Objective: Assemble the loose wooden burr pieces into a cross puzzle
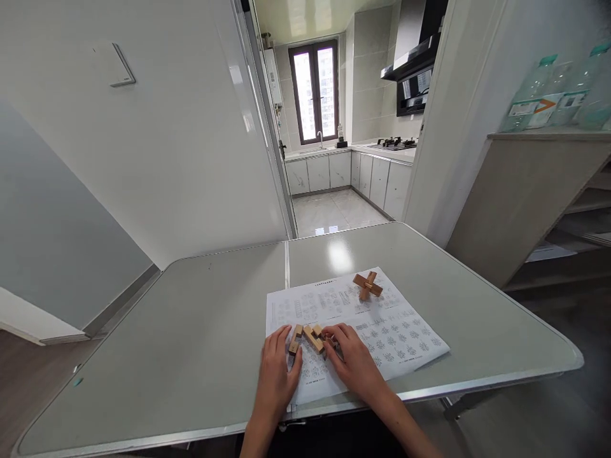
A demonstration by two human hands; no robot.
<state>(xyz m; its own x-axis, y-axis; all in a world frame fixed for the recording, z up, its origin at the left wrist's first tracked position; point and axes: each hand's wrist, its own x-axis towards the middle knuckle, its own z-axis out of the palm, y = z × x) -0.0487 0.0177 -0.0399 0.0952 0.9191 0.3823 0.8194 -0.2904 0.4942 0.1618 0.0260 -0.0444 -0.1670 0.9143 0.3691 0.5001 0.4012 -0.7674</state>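
Several notched wooden puzzle pieces lie side by side on a printed sheet (312, 385) in front of me. My left hand (277, 367) has its thumb and fingers on either side of the leftmost notched puzzle piece (294, 343). Beside it, a lighter notched piece (313, 339) lies at a slant between my hands. My right hand (352, 356) has thumb and fingers closed on a darker wooden puzzle piece (329, 341), which the fingers partly cover. Farther back on the sheet stands an assembled wooden cross-shaped burr puzzle (368, 285).
The sheet carries rows of small printed diagrams and lies on a glossy grey-green table (200, 343) with a seam. A small teal scrap (77, 381) is near the left edge. Plastic bottles (534, 92) stand on a shelf unit (520, 191) at right; a kitchen lies beyond the doorway.
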